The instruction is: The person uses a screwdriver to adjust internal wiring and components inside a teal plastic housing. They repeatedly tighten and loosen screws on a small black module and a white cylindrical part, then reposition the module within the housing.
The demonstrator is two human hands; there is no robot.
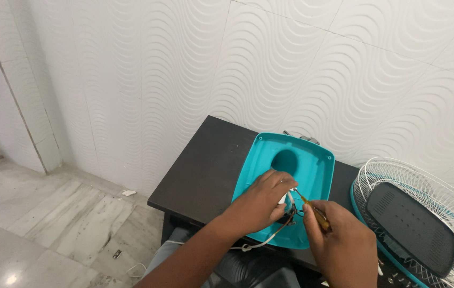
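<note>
While flipped hollow-side up on black table [205,170], teal fan base [312,160] mid-wiring. Left hand [259,200] pinching white wires [289,198] inside shell; right hand [339,242] closed around yellow-handled screwdriver [312,210], tip at connection. Wiring apparently unfinished, white fan grille [424,176] beside it, unattached.

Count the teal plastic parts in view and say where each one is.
2. The teal housing lies on the black table under both hands; a teal rim edges the white fan grille at right. Others may be hidden.
</note>
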